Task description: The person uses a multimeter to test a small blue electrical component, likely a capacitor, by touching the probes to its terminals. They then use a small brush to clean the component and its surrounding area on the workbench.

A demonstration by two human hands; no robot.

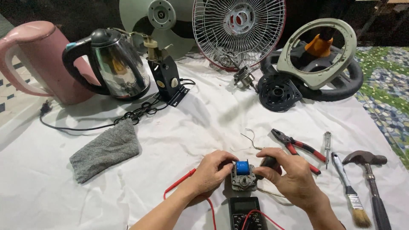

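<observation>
Head view over a white cloth-covered bench (204,123). Both hands are meeting at about 6 o'clock in the frame, over a small motor with a blue-wound coil (243,173). The left hand (211,170) is closing its fingertips on the motor's left edge, at 9 o'clock of the coil. The right hand (289,172) is lying at 3 o'clock of the motor, curled shut around a dark probe handle (269,162) whose long axis is running toward the coil; the tip is hidden. Neither hand is clearly nearer; the motor is sitting between them. A multimeter (246,214) is lying just beside the motor at 6 o'clock, with a red test lead (183,181) trailing toward 9 o'clock. Red-handled pliers (296,147), a screwdriver (327,144), a paintbrush (351,194) and a hammer (370,176) are lying toward 3 o'clock. A grey cloth (104,150), a steel kettle (115,64), a pink kettle (34,59) and a fan guard (238,30) are lying farther off.
</observation>
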